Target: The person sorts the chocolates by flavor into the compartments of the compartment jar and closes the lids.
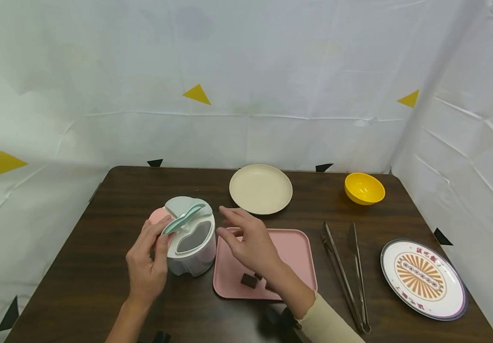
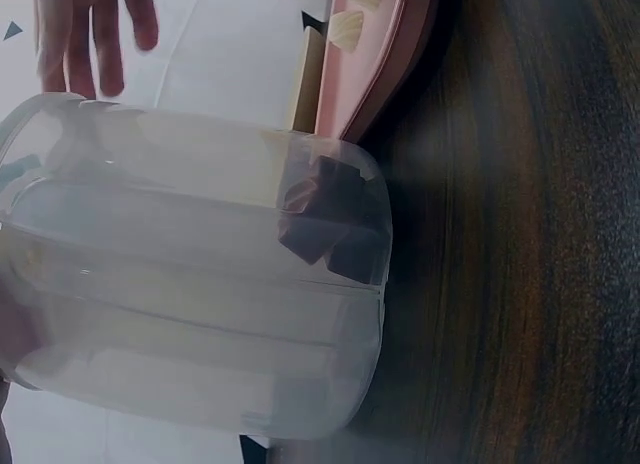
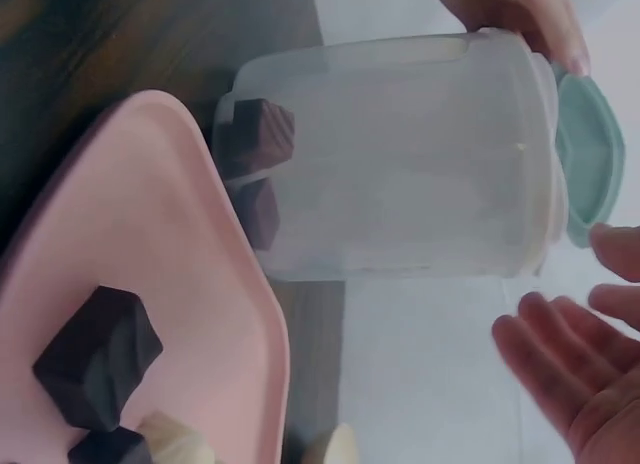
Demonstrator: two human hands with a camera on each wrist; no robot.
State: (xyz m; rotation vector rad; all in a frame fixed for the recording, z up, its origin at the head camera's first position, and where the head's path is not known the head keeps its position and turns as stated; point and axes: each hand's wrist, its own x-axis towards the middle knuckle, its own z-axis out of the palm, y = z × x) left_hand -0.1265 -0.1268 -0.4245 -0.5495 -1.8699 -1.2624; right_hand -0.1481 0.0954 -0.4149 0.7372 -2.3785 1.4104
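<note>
A translucent compartment canister [image 1: 192, 267] with a pale lid stands on the table, dark wavy blocks [image 3: 262, 134] visible at its bottom. One teal lid flap [image 1: 184, 219] is raised at a tilt above the top. My left hand [image 1: 145, 267] pinches the flap's near-left end between thumb and forefinger. To the right of the canister, my right hand [image 1: 251, 243] is held over the tray with fingers extended and nothing in it. Its thumb comes close to the flap's other end in the right wrist view. The pink tray [image 1: 295, 247] carries dark blocks [image 3: 98, 359] and cream pieces [image 2: 347, 29].
Behind the tray lies a cream plate [image 1: 261, 189]. Metal tongs [image 1: 341, 267] rest spread to the tray's right. Farther right are a yellow bowl [image 1: 364, 189] and a patterned white plate [image 1: 422, 278]. White sheeting [image 1: 272, 71] surrounds the dark wooden table [image 1: 79, 276].
</note>
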